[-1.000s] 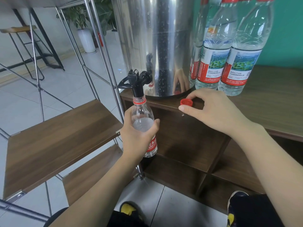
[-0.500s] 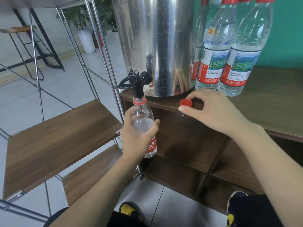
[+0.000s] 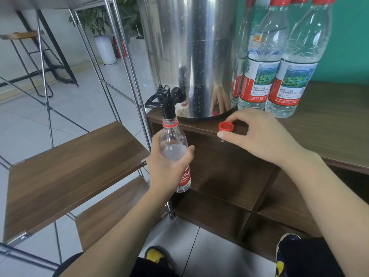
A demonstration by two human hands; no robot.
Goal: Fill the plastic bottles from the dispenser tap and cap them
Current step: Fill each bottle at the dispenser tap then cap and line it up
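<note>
My left hand [image 3: 166, 168] grips a small clear plastic bottle [image 3: 174, 148] with a red label, its uncapped mouth held right under the black tap [image 3: 166, 100] of the steel dispenser [image 3: 191, 56]. Water stands about at the bottle's shoulder. My right hand [image 3: 257, 136] rests at the cabinet's edge, thumb and fingers curled round a loose red cap [image 3: 226, 126] that sits on the wooden top.
Three tall capped water bottles [image 3: 263, 62] stand on the wooden cabinet top [image 3: 329, 126] right of the dispenser. A folding wooden shelf [image 3: 65, 168] on a metal frame stands at the left. Open cabinet compartments lie below. My feet are at the bottom edge.
Almost nothing moved. The bottle stays under the tap and my right hand stays at the red cap.
</note>
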